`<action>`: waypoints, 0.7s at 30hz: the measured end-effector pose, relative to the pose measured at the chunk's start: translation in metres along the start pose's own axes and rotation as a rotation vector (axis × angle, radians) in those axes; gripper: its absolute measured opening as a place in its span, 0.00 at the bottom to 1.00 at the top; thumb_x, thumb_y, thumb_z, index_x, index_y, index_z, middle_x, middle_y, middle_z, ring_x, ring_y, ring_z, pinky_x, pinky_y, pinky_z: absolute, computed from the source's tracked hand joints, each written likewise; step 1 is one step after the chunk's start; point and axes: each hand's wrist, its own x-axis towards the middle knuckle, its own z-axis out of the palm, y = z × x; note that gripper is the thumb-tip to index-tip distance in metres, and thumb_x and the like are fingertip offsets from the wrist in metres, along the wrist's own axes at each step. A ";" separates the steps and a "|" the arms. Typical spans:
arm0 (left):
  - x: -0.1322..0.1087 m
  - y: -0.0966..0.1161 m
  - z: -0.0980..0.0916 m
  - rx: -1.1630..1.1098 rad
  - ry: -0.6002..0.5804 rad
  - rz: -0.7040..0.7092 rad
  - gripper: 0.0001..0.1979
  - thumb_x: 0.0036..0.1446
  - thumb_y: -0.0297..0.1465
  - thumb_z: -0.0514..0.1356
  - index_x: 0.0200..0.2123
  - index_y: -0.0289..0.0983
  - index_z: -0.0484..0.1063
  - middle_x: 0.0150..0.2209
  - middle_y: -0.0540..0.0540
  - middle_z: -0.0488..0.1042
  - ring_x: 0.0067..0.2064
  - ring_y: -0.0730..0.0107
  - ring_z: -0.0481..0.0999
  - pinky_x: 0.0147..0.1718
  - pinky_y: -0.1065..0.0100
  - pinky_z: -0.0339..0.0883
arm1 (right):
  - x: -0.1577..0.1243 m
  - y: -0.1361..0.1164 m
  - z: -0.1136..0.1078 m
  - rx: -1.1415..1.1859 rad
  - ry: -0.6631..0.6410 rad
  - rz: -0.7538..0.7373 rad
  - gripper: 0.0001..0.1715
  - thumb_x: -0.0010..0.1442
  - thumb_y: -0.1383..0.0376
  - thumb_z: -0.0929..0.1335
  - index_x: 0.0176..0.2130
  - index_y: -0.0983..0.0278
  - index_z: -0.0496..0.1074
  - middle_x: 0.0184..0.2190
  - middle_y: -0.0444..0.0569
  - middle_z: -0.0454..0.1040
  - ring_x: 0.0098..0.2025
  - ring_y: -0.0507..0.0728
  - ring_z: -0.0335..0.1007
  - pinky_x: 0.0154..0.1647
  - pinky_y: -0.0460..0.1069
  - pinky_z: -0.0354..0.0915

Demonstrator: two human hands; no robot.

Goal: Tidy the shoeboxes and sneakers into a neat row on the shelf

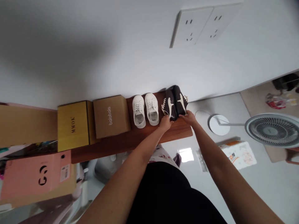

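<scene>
**Q:** Status of both hands?

**A:** The left hand (166,122) and the right hand (189,117) are extended to the centre of the frame. Each is at the near end of one of the dark shoes (175,101). The fingers of each hand are curled onto that end, so each hand has hold of one shoe. How firmly they press is too small to make out.

**Q:** Location of the pair?

**A:** At the right end of the wooden shelf (130,138), against the white wall. The two shoes touch each other side by side. They stand just beside the white shoes (145,110), to the right of them in the frame, with a narrow gap between the pairs.

**Q:** Other items on the shelf?

**A:** Left of the white pair: a brown box (111,115), then a yellow box (73,124). A pink box (35,175) lies at lower left, below shelf level. A fan (273,129) is at the right edge, on the floor side.

**Q:** Step in hand?

**A:** By judgement, placement and alignment. The pair appears to be on the shelf or nearly so, but both hands are on it. Whether the soles are fully seated cannot be confirmed.

**Q:** Requirements for a further move?

**A:** The shelf edge is close on the right. Any adjustment calls for keeping both soles fully on the board, parallel with the white pair and clear of it.
</scene>
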 end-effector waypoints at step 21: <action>0.000 0.059 -0.029 0.529 -0.067 0.159 0.15 0.66 0.23 0.55 0.52 0.27 0.75 0.42 0.30 0.80 0.51 0.54 0.81 0.53 0.58 0.71 | -0.006 -0.032 -0.013 -0.641 -0.021 -0.431 0.11 0.61 0.62 0.70 0.41 0.67 0.74 0.39 0.60 0.80 0.42 0.63 0.72 0.45 0.51 0.58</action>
